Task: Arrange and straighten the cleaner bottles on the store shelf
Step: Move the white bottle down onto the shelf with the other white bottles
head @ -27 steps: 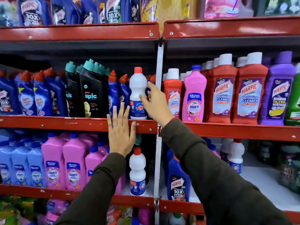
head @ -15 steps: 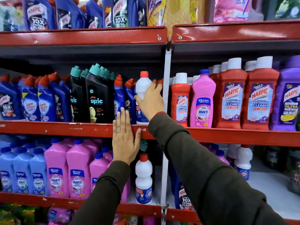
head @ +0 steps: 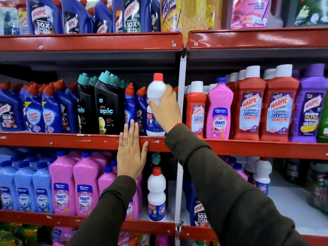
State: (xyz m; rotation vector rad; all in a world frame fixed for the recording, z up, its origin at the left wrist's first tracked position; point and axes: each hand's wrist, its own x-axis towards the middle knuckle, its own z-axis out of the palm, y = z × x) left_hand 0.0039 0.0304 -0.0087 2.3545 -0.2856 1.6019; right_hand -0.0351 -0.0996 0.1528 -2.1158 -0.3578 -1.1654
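Observation:
A white cleaner bottle [head: 154, 93] with a red cap and blue label stands upright at the right end of the middle red shelf [head: 71, 141]. My right hand [head: 166, 110] is wrapped around its right side, covering part of the label. My left hand [head: 130, 151] lies flat, fingers together, against the shelf's front lip just left of that bottle, holding nothing. Left of the white bottle stand blue red-capped bottles [head: 130, 107], then black Spic bottles [head: 108, 105] with teal caps.
A white upright post [head: 181, 96] splits the shelving. Right of it stand red Harpic bottles [head: 250, 107], a pink Shakti bottle [head: 219, 110] and purple bottles [head: 310, 107]. The lower shelf holds blue and pink bottles [head: 85, 183] and another white bottle [head: 156, 192].
My right hand went from touching the white bottle's front to closing around its side and shoulder. The view moved closer and slightly down. My left hand stayed on the shelf lip.

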